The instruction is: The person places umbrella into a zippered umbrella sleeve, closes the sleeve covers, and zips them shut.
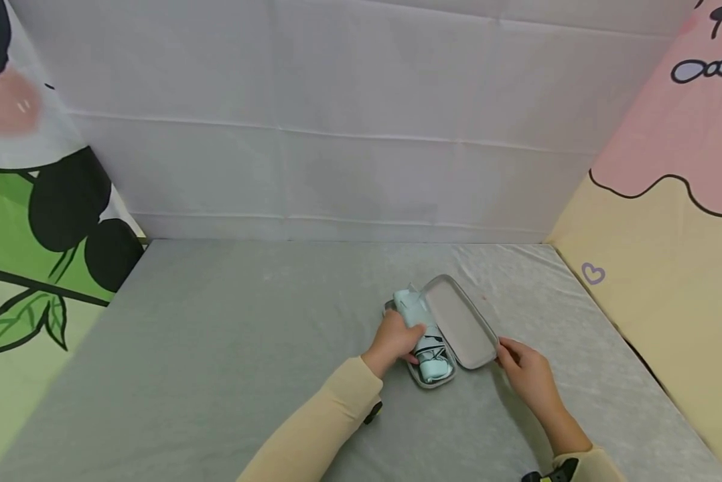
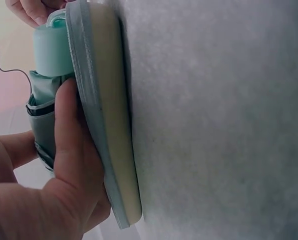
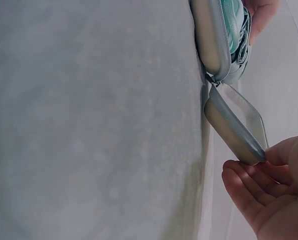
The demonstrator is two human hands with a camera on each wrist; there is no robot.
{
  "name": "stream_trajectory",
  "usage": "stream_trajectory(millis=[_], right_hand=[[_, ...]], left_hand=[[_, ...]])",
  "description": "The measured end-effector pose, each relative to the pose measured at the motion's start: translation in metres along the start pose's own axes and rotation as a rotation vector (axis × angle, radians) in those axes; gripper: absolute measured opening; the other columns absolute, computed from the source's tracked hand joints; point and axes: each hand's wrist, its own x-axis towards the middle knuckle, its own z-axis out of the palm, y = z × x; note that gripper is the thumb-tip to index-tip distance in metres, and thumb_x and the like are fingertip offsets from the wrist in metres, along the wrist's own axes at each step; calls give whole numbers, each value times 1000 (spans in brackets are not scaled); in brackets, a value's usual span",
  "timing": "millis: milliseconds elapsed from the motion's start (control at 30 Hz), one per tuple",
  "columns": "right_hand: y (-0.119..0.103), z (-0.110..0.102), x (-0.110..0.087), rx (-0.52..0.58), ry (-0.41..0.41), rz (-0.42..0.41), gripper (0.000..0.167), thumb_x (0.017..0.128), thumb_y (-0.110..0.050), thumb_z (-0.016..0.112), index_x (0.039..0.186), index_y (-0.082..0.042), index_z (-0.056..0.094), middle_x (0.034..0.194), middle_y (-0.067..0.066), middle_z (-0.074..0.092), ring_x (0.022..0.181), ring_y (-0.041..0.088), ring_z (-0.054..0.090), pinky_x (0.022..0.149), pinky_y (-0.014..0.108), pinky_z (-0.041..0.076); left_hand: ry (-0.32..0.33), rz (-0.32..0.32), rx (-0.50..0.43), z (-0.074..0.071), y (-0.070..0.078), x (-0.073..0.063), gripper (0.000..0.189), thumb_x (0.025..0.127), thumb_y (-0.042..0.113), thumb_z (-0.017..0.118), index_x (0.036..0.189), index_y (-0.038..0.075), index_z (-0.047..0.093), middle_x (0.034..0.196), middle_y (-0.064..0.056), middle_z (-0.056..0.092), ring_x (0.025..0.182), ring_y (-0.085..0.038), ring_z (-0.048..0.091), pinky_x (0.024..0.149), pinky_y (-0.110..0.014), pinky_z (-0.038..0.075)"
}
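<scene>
- Plainly, the grey case (image 1: 435, 385) lies open, lower right of centre in the head frame;
- its left half holds a folded mint umbrella (image 1: 414, 309); the left hand (image 1: 396, 338) grips it;
- the right hand (image 1: 528, 375) pinches the lid (image 1: 460, 325) by its edge.
</scene>
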Motion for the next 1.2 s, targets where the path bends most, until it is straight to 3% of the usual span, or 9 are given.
stream_trajectory(millis=[167, 333, 667, 867, 1067, 1200], right_hand=[[0, 0, 0, -3, -15, 1, 32, 97, -14, 52, 119, 8, 58, 97, 16, 67, 85, 25, 64, 65, 24, 50], [-2, -1, -1, -7, -18, 6, 32, 97, -14, 52, 120, 8, 57, 98, 17, 67, 86, 26, 64, 66, 26, 51], [-1, 2, -3, -11, -29, 4, 32, 97, -14, 52, 120, 8, 57, 97, 16, 67, 86, 26, 64, 65, 28, 51], [-3, 2, -4, -9, -24, -5, 32, 97, -14, 52, 120, 8, 57, 96, 16, 67, 85, 26, 64, 64, 28, 51], [-3, 1, -4, -5, -23, -7, 32, 97, -14, 52, 119, 8, 57, 97, 17, 67, 86, 26, 64, 65, 28, 51], [-3, 0, -5, -7, -23, -3, 33, 97, -15, 51, 120, 8, 57, 98, 17, 66, 87, 27, 64, 65, 28, 51]], left_hand=[[-8, 17, 16, 0, -2, 0, 69, 93, 12, 57, 138, -16, 14, 126, -37, 37, 46, -21, 57, 44, -29, 51], [-36, 13, 98, -1, -1, 0, 70, 94, 14, 54, 139, -17, 11, 138, -36, 24, 47, -21, 59, 46, -28, 51], [-156, 3, 240, -12, 10, -3, 51, 92, 9, 56, 127, -21, 34, 128, -34, 38, 57, -24, 63, 53, -28, 53], [-116, 35, 355, -12, 12, -7, 56, 92, 13, 57, 130, -20, 33, 128, -34, 40, 53, -19, 60, 55, -26, 51], [-71, 27, 449, -14, 12, -8, 65, 92, 16, 58, 135, -20, 25, 141, -37, 18, 51, -16, 59, 59, -26, 49], [-51, 34, 469, -15, 10, -9, 68, 90, 15, 60, 135, -21, 24, 133, -37, 27, 52, -19, 57, 57, -27, 49]])
